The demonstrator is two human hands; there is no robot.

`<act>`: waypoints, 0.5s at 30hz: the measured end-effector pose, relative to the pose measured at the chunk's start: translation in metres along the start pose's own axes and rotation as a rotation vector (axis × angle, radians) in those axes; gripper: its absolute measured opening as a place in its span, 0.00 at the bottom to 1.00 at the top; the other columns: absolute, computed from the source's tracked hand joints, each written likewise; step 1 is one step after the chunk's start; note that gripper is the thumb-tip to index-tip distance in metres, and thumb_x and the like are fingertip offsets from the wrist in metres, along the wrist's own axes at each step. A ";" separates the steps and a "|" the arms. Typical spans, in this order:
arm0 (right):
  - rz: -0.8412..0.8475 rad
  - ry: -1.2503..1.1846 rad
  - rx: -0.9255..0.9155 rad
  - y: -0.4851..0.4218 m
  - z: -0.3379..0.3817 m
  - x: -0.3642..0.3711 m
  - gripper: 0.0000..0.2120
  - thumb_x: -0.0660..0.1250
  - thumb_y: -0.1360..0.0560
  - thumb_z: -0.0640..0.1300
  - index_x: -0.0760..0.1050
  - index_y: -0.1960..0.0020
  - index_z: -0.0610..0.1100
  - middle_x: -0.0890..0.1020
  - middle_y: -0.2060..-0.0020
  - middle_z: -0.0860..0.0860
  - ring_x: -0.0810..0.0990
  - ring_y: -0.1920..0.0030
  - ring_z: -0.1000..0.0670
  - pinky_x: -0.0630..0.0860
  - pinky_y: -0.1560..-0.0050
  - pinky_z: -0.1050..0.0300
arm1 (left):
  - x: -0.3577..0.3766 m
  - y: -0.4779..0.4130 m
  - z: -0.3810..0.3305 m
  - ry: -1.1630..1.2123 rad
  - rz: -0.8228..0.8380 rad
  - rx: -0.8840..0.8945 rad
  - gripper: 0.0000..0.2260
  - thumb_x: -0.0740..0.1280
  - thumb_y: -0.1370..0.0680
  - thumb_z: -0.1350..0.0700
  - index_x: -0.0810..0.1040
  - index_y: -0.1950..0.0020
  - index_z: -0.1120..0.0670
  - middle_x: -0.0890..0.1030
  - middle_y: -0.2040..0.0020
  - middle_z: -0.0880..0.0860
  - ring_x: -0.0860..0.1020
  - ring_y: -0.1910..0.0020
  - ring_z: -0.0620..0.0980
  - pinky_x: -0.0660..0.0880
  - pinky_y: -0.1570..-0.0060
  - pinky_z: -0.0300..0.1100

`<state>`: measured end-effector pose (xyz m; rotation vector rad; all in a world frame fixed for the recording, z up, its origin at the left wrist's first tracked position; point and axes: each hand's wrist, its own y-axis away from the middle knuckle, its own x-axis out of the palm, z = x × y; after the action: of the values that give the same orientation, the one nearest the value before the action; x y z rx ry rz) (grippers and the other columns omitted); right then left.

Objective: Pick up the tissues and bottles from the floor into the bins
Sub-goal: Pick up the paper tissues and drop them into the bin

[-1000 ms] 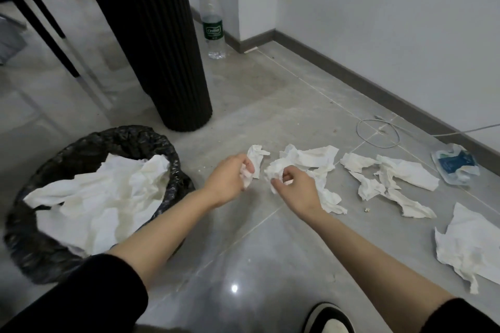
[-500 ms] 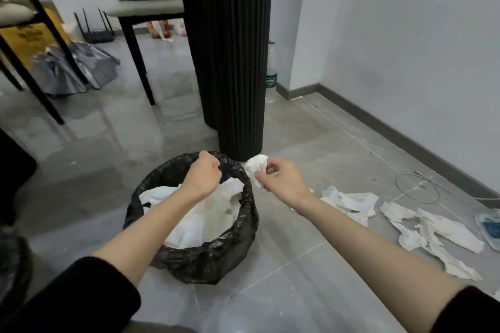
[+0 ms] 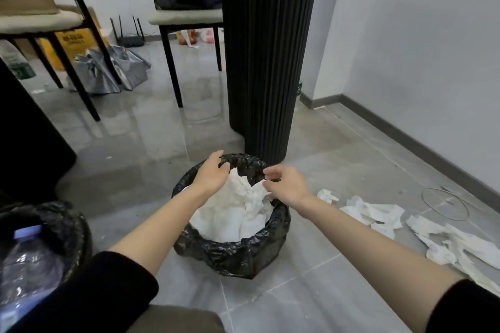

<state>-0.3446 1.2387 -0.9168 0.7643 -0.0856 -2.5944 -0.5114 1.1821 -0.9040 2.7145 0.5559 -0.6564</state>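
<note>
Both my hands hang over the bin (image 3: 238, 259) lined with a black bag, which stands on the grey floor (image 3: 311, 292) just in front of the black ribbed column (image 3: 270, 48). My left hand (image 3: 212, 174) is released, fingers loosely curled over the far rim and holding nothing. My right hand (image 3: 286, 184) is cupped over the right side of the rim, its fingertips down at a raised corner of the crumpled tissues (image 3: 227, 213) that fill the bin; I cannot tell whether they pinch that corner or only brush it. More loose tissues (image 3: 373, 213) lie scattered on the floor to my right, near a thin wire loop (image 3: 446, 204). At my lower left a second bin (image 3: 67, 213), also bagged in black, holds clear plastic bottles (image 3: 35, 259), one with a blue label whose print is too blurred to read. Another bottle (image 3: 16, 62) with a green label shows at the left edge, its writing illegible. Behind the chair legs a yellow box (image 3: 73, 40) carries dark lettering I cannot make out
</note>
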 end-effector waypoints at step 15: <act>-0.245 -0.070 0.154 0.022 -0.082 -0.097 0.13 0.62 0.27 0.35 0.78 0.45 0.44 0.79 0.51 0.49 0.76 0.54 0.50 0.75 0.45 0.52 | 0.117 0.005 -0.051 -0.041 0.089 0.213 0.15 0.56 0.19 0.60 0.72 0.33 0.55 0.76 0.36 0.54 0.74 0.38 0.51 0.69 0.41 0.40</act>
<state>-0.2193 1.2645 -0.9331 0.7794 -0.2283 -2.8742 -0.3941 1.2314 -0.9169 2.8949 0.3715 -0.7867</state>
